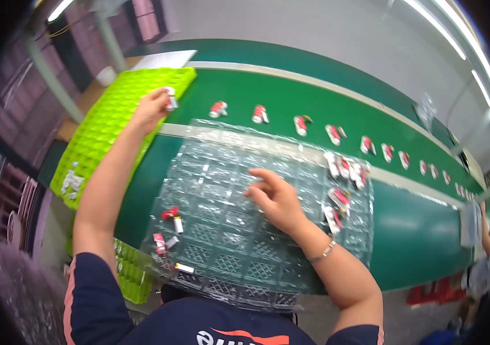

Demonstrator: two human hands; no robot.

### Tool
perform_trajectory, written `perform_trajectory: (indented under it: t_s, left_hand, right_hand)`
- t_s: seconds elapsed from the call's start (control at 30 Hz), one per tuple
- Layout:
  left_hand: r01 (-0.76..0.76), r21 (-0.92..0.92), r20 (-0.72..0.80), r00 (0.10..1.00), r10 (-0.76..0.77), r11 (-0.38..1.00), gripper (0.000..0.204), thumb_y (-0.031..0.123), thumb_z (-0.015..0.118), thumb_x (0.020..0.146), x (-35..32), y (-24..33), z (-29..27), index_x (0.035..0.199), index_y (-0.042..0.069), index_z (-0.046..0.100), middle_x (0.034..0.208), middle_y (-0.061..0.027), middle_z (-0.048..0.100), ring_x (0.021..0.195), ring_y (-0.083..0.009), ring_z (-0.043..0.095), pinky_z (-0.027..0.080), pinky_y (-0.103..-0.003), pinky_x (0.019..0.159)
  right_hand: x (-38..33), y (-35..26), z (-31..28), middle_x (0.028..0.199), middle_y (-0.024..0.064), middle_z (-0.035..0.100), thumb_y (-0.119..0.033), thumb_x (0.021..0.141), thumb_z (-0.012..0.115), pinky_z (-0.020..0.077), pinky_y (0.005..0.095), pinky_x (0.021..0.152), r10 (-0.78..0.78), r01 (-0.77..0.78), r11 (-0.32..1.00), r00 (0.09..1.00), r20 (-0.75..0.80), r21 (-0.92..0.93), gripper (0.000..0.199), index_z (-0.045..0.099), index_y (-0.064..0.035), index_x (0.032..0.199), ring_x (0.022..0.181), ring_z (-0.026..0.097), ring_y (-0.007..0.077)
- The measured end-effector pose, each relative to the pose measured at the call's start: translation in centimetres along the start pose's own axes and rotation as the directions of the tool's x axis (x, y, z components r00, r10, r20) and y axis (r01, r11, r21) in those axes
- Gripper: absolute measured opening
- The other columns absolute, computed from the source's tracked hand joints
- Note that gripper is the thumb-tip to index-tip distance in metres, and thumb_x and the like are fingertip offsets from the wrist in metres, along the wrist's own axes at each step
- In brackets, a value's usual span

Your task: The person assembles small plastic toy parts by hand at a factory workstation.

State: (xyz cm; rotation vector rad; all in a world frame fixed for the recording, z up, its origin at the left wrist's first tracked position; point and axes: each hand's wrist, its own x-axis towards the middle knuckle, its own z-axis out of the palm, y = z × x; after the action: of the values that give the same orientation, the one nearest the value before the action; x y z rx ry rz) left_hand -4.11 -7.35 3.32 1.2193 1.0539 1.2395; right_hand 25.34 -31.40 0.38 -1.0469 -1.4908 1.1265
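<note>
My left hand (152, 110) is raised at the far left, its fingers closed on a small red-and-white part (170, 99) near the corner of a lime-green tray (107, 109). Over the middle of a clear plastic compartment tray (230, 198) is my right hand (276, 198), its fingers apart and nothing visible in them. Several red-and-white parts (339, 198) lie in the clear tray's right side. At its left are a red piece (169, 213), a red-and-white part (160, 244) and small white pieces with yellow ends (184, 268).
Beyond the tray, a row of red-and-white parts (260, 114) runs along the green belt (325, 98) to the far right. White pieces (72, 182) sit at the lime-green tray's near end. Another person's arm (489, 238) shows at the right edge, beside a clear plastic container (470, 224).
</note>
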Motion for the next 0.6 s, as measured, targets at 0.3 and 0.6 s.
perform_trajectory:
  t_s: [0.3, 0.6]
  left_hand:
    - [-0.031, 0.586, -0.176, 0.97, 0.165, 0.81, 0.025, 0.019, 0.061, 0.081, 5.2, -4.1, 1.3, 0.102, 0.005, 0.063, 0.085, -0.0087, 0.065, 0.072, -0.016, 0.061, 0.048, -0.028, 0.065]
    - [-0.3, 0.735, 0.086, 0.931, 0.354, 0.609, 0.027, 0.018, 0.05, 0.08, 12.0, -9.1, -2.5, 0.096, 0.0, 0.063, 0.08, -0.0134, 0.064, 0.071, -0.0237, 0.059, 0.046, -0.034, 0.064]
  right_hand:
    - [0.4, -0.3, 0.7, 0.083, 0.0062, 0.064, -0.003, 0.085, 0.053, 0.0467, 0.0215, 0.068, 0.038, -0.038, 0.999, 0.999, -0.006, 0.029, 0.029, 0.05, -0.0007, 0.113, 0.079, 0.061, 0.0094]
    - [1.2, 0.9, 0.7, 0.081, 0.0055, 0.064, -0.005, 0.084, 0.053, 0.0468, 0.0232, 0.065, -0.071, 0.071, 0.997, 0.997, 0.029, -0.015, 0.03, 0.05, -0.0033, 0.113, 0.071, 0.059, 0.009]
